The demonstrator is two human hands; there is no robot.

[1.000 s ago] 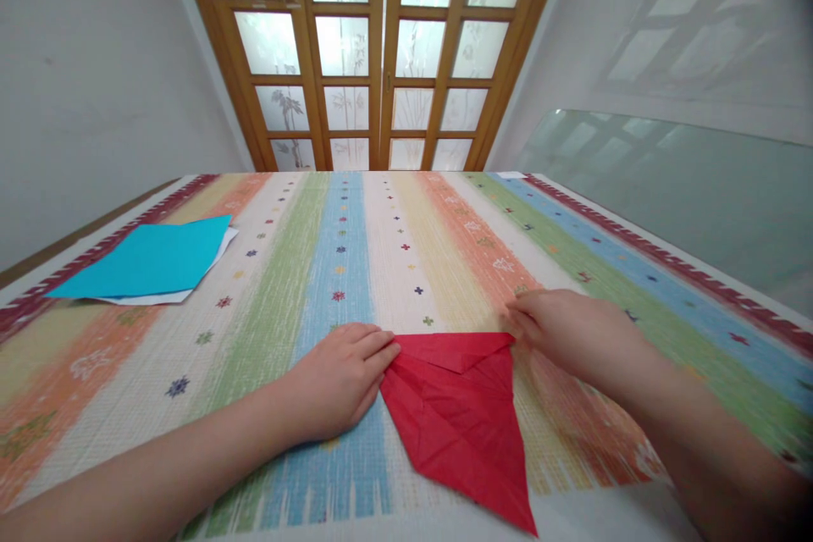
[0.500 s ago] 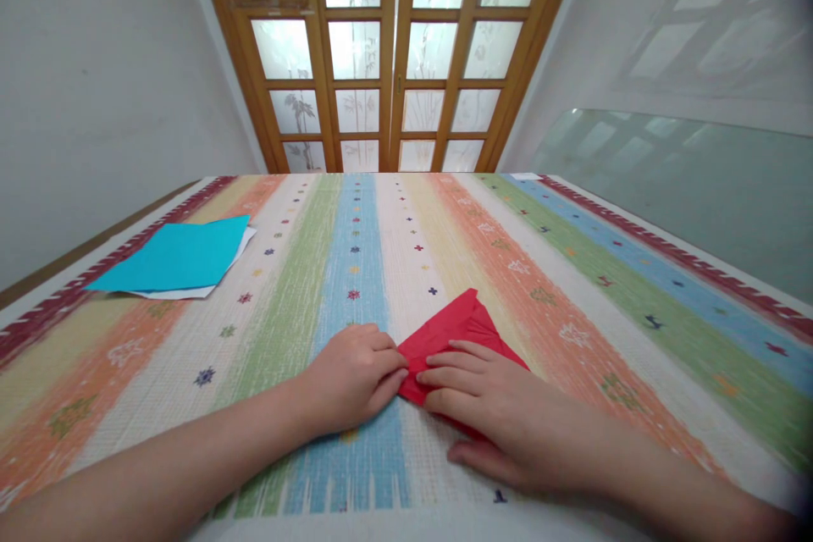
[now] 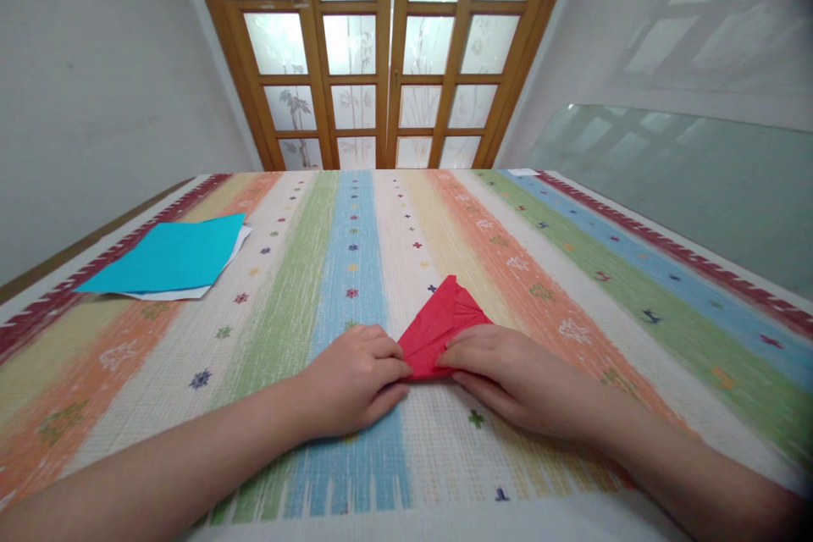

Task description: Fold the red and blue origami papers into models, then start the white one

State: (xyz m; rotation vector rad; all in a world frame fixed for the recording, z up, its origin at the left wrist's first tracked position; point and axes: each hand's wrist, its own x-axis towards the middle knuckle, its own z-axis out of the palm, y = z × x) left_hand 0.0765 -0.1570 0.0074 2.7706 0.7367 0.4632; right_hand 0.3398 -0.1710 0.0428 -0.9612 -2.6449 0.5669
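Lying flat near the front middle of the counter (image 3: 572,288), the red paper (image 3: 441,326) is folded into a small triangle with its tip pointing away toward the doors. Its near edge is hidden under fingertips from both sides. The left hand (image 3: 352,377) rests knuckles up just left of that edge, fingers curled down and pressed onto the paper's near left corner; its grip is a flat press, fingers together, not a pinch. The right hand (image 3: 521,377) lies alongside, fingers stretched leftward and laid together over the near right part of the fold, also pressing flat. The two sets of fingertips almost meet over the near edge.

To my eye this is a crease being set, and doing it well means keeping one hand still as an anchor while the other runs firmly along the fold, so the layers stay lined up and the tip does not skew.

Under the paper is a striped cloth with small star marks. Well apart, at the far left, a blue sheet (image 3: 168,254) lies on a white sheet (image 3: 184,292). Wooden doors (image 3: 384,51) with frosted panes stand beyond the far end.
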